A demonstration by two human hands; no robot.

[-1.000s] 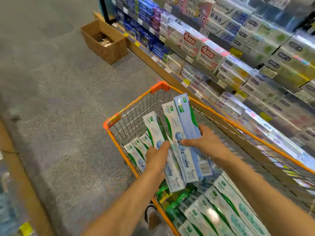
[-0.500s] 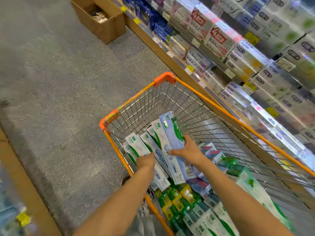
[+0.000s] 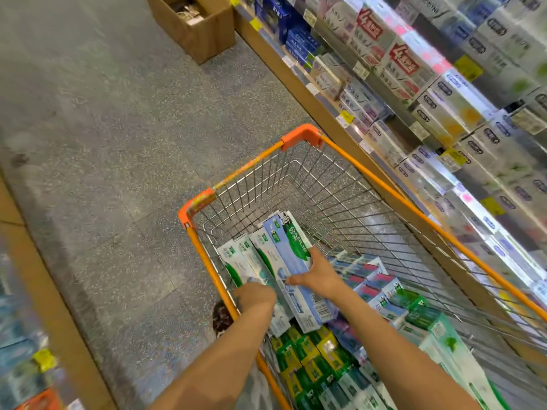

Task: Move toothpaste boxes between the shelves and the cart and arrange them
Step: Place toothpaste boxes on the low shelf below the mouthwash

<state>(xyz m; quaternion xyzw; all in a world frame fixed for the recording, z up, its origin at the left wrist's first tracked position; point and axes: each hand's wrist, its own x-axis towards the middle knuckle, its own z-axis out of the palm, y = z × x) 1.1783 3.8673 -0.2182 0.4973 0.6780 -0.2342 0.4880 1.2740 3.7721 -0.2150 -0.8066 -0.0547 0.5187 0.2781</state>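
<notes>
Left hand (image 3: pixel 255 295): grip curled on near ends of white-green toothpaste boxes (image 3: pixel 241 258), steadying the row against cart (image 3: pixel 299 136) left wall. Right hand (image 3: pixel 318 275): grasping pale-blue box (image 3: pixel 291 255), thumb across its face (for slotting alongside, by the look). Shelves (image 3: pixel 444 93): stocked, at right. Against a second ago: bundle lowered deep into the basket.

The cart (image 3: pixel 393 187) had a bare metal wire basket with a glossy orange plastic rim and corner caps. The toothpaste boxes (image 3: pixel 291 255) were glossy printed cardboard, as were the reflective packs on the shelves (image 3: pixel 444 93). The carton (image 3: pixel 204 34) was matt brown corrugated cardboard. The floor (image 3: pixel 118 128) was speckled grey stone.
</notes>
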